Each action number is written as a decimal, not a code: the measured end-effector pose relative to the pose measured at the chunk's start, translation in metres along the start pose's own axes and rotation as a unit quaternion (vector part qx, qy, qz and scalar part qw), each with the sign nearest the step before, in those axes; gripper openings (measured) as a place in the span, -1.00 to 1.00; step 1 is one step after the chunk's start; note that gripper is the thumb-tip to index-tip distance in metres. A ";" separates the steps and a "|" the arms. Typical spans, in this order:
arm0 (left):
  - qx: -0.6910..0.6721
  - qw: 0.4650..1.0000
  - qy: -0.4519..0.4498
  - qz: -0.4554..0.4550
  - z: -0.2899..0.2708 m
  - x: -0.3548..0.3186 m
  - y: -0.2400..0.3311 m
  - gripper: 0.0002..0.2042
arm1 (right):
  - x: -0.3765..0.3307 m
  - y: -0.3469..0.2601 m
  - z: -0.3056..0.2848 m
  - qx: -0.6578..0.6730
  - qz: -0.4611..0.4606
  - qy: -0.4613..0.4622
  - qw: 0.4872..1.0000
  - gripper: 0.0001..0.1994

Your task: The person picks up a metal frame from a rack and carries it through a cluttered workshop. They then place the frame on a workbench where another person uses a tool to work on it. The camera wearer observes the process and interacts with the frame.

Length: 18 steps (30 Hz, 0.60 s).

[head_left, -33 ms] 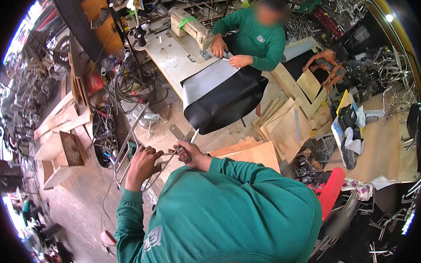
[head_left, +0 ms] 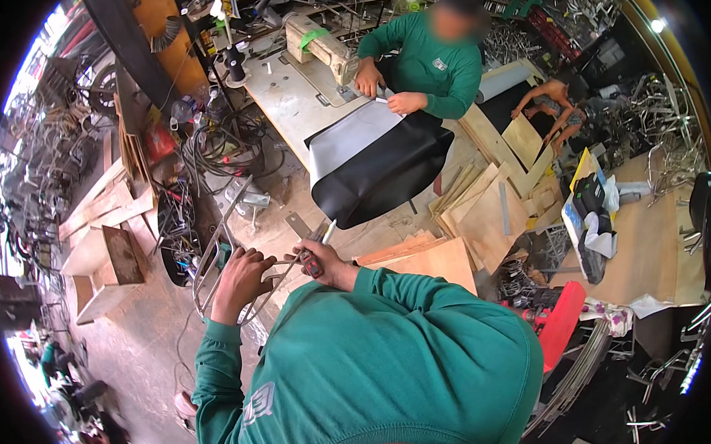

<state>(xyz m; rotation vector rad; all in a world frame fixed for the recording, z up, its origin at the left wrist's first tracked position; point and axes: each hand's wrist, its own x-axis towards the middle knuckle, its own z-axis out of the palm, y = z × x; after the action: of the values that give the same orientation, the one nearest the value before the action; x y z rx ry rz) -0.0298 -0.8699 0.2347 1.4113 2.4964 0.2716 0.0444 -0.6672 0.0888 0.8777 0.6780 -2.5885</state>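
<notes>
My left hand [head_left: 244, 279] is closed round a frame of bent metal tubing [head_left: 205, 275], held tilted in front of my body. A tool with a red-and-black handle [head_left: 312, 264] sits in my closed right hand [head_left: 334, 267], close to the frame's right side; its working end is too small to make out. Next to that hand a slim white stick-like piece [head_left: 329, 232] points up and away, and I cannot tell whether the fingers hold it too.
Across from me a person in green [head_left: 431, 64] handles black and grey sheet material [head_left: 381, 172] at a sewing machine [head_left: 321, 50]. Plywood offcuts [head_left: 432, 260] lie ahead to the right, with wooden boards [head_left: 104, 252] on the left. Cables [head_left: 225, 143] tangle by the table. Another person [head_left: 551, 111] crouches far right.
The view has shifted very slightly. Both my hands keep their grip and place, and the co-worker's hands look the same.
</notes>
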 end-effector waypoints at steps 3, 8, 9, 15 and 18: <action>0.014 0.999 -0.028 0.016 -0.011 0.020 -0.019 -0.52 | 0.015 -0.005 0.006 0.024 0.024 0.011 0.999 -0.84; 0.009 0.999 -0.035 0.033 -0.013 0.023 -0.037 -0.53 | 0.027 -0.002 0.008 0.002 0.017 0.021 1.000 -0.80; 0.010 0.999 -0.032 0.038 -0.012 0.020 -0.040 -0.54 | 0.028 0.001 0.008 -0.005 0.015 0.022 1.000 -0.80; 0.008 0.997 -0.036 0.073 -0.009 -0.012 -0.057 -0.54 | 0.017 0.036 0.020 -0.003 0.001 0.035 0.999 -0.79; -0.011 0.995 -0.050 0.083 -0.004 -0.026 -0.060 -0.54 | 0.000 0.054 0.021 -0.015 -0.006 0.044 0.999 -0.76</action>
<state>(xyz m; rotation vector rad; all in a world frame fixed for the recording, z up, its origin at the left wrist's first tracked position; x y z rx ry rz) -0.0667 -0.9229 0.2252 1.5850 2.2945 0.2522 0.0577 -0.7236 0.0858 0.9852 0.7450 -2.5564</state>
